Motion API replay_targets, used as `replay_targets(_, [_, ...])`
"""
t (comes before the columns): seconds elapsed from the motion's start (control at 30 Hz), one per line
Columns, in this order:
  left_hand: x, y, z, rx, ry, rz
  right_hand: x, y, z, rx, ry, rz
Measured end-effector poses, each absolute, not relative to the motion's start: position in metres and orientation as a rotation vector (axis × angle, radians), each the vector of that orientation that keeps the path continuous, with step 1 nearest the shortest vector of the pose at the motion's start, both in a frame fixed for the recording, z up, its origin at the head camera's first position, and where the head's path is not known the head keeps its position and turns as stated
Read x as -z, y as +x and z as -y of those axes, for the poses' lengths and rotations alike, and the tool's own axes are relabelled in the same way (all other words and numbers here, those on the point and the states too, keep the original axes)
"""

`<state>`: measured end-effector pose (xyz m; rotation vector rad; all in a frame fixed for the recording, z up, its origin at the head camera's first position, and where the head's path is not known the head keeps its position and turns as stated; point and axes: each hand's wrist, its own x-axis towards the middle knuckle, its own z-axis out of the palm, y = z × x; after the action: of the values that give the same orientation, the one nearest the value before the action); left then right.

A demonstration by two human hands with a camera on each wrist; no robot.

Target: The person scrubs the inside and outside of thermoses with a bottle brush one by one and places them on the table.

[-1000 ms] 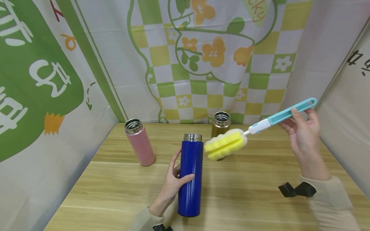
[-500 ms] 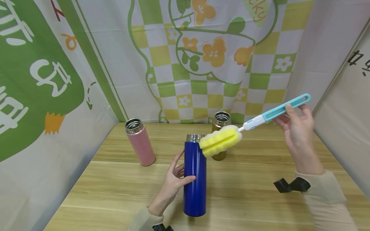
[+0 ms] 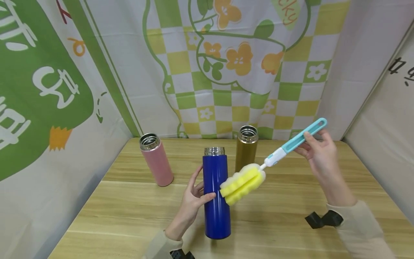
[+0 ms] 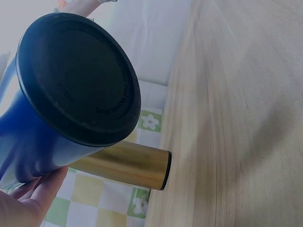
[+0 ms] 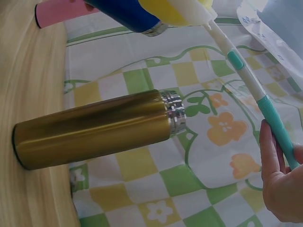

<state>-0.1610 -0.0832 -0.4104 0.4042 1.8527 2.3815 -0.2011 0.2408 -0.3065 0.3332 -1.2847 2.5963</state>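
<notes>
My left hand (image 3: 191,203) grips a blue vacuum flask (image 3: 216,201) around its middle, thumb across the front. The flask has no lid and its steel neck points up; in the left wrist view its black base (image 4: 80,80) shows, raised off the table. My right hand (image 3: 320,154) pinches the turquoise handle of a bottle brush (image 3: 289,143). The brush's yellow and white sponge head (image 3: 242,183) hangs lower left, in front of the flask's right side; whether they touch I cannot tell.
A gold flask (image 3: 246,149) stands uncapped behind the sponge. To the left is a pink flask (image 3: 156,160), also uncapped. Both are on the wooden table (image 3: 129,216), with a patterned cloth (image 3: 233,108) hanging behind its back edge.
My right hand has moved left with the brush, whose sponge has dropped from beside the flask's neck to its middle. The blue flask has shifted only slightly.
</notes>
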Motion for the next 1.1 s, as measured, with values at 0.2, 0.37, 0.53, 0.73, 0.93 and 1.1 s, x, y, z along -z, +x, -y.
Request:
replay_targets(0.2, [0.408, -0.162, 0.083, -2.391, 0.393, -1.848, 0.319, -0.197, -0.236, -2.605, 0.403, 1.411])
replay_targets(0.37, [0.406, -0.164, 0.083, -2.411, 0.390, -1.826, 0.329, -0.193, -0.231, -2.540, 0.483, 1.602])
replay_targets(0.53, [0.405, -0.164, 0.083, -2.409, 0.400, -1.830, 0.334, -0.192, -0.226, -2.475, 0.523, 1.766])
replay_targets(0.73, [0.407, -0.164, 0.083, -2.392, 0.416, -1.814, 0.333, -0.195, -0.221, -2.510, 0.517, 1.692])
replay_targets(0.93, [0.409, -0.163, 0.086, -2.331, 0.528, -1.781, 0.319, -0.203, -0.225, -2.571, 0.474, 1.467])
replay_targets(1.1, [0.410, -0.162, 0.088, -2.296, 0.575, -1.770, 0.307, -0.207, -0.232, -2.613, 0.403, 1.324])
